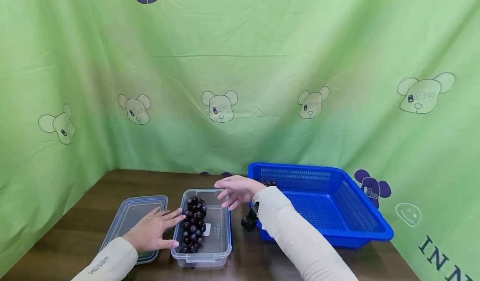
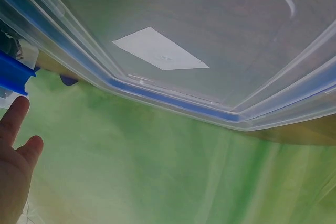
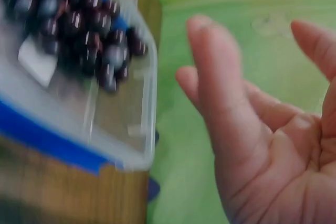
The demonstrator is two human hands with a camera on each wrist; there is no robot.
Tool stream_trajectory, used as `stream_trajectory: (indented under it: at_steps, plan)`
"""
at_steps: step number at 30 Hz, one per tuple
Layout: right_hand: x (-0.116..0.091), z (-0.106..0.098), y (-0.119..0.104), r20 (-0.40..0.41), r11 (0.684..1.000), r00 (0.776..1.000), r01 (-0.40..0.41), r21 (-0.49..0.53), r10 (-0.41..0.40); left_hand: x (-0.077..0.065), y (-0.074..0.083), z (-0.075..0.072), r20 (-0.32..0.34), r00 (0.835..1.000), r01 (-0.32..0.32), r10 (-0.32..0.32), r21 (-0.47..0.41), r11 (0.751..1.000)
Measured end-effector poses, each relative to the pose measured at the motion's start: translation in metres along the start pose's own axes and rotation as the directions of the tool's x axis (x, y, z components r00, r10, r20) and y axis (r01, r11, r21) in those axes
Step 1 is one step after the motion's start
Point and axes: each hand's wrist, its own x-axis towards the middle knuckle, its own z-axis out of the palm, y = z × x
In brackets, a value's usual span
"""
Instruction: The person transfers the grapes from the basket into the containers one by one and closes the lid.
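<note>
A bunch of dark grapes (image 1: pixel 194 227) lies along the left side of a clear plastic container (image 1: pixel 219 231), beside a small white label (image 1: pixel 206 229). My left hand (image 1: pixel 155 229) has its fingers spread at the container's left rim and holds nothing; its wrist is over the container's lid (image 1: pixel 131 216). Above the container's far right corner hovers my right hand (image 1: pixel 238 190), fingers loosely extended, with nothing in its grasp. The right wrist view shows that palm (image 3: pixel 262 145) apart from the container and the grapes (image 3: pixel 79 24).
To the right stands a large blue plastic basket (image 1: pixel 330 236), with more dark grapes (image 1: pixel 268 184) at its far left corner, partly hidden by the right wrist. A brown wooden table (image 1: pixel 86 227) bears everything. Green patterned cloth (image 1: pixel 240 64) hangs behind and at both sides.
</note>
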Motion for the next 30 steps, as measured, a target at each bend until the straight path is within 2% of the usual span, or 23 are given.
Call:
stream_trajectory:
  at_steps: [7, 12, 20, 24, 27, 30]
  plan:
    - [-0.016, -0.043, 0.012, 0.04, 0.998, 0.998, 0.044, -0.04, -0.042, -0.003, -0.001, 0.001, -0.004, 1.0, 0.001, -0.001, -0.009, 1.0]
    - [-0.031, -0.078, 0.027, 0.071, 0.998, 0.997, 0.039, -0.039, -0.036, -0.002, -0.001, 0.0, -0.004, 1.0, -0.002, 0.002, 0.002, 1.0]
    - [-0.053, -0.121, 0.048, 0.003, 0.999, 1.0, -0.01, -0.051, 0.011, -0.001, 0.001, -0.003, 0.007, 1.0, 0.01, -0.01, 0.038, 0.999]
    - [-0.064, -0.141, 0.056, 0.016, 0.997, 0.999, -0.037, -0.074, 0.038, 0.0, 0.001, -0.003, 0.016, 1.0, 0.02, -0.021, 0.042, 0.999]
    - [-0.072, -0.153, 0.062, 0.004, 0.997, 0.999, -0.032, -0.068, 0.032, 0.0, 0.001, -0.002, 0.02, 0.999, 0.024, -0.025, 0.042, 0.999]
    - [-0.075, -0.16, 0.072, -0.046, 0.999, 0.999, -0.022, -0.034, 0.02, 0.0, 0.0, -0.001, 0.021, 0.999, 0.025, -0.026, 0.032, 0.999]
